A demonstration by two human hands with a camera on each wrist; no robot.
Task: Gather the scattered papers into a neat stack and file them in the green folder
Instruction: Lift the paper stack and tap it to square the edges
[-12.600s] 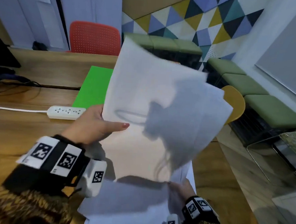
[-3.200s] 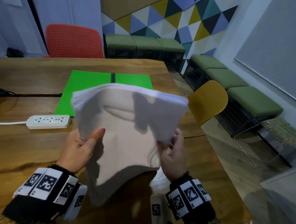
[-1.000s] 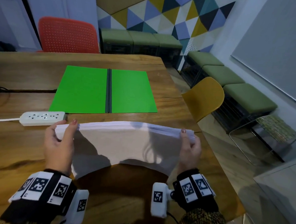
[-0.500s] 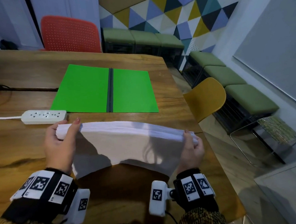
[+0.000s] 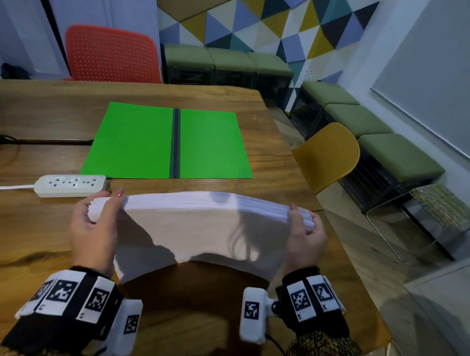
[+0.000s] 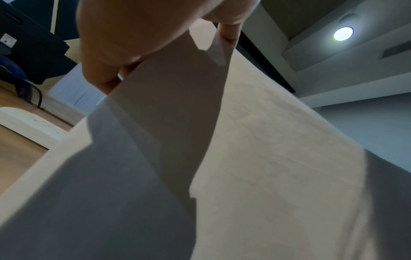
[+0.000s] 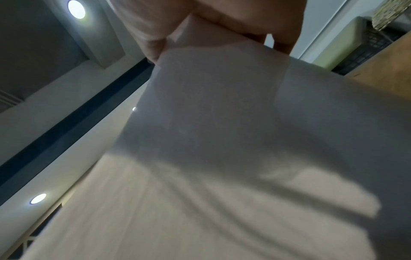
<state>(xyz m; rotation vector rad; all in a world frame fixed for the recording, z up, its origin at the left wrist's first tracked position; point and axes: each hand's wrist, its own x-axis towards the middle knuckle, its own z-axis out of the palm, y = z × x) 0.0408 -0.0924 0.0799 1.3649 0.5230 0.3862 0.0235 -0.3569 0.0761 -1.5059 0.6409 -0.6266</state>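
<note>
On my feed a white power strip (image 5: pixel 70 185) lies on the wooden desk (image 5: pixel 19 225), its cord running off left. A red chair (image 5: pixel 112 56) stands behind the far edge, a yellow chair (image 5: pixel 327 156) at the right side. Green benches (image 5: pixel 369 122) line the walls; a dark, possibly wire-framed, stool (image 5: pixel 443 210) stands nearer.

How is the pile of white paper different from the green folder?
The paper stack is white; the green folder is bright green with a dark spine. The stack is held up off the table by the left hand and right hand; the folder lies flat on it. The stack sags and curves; the folder is spread open and flat. Both are rectangular.
</note>
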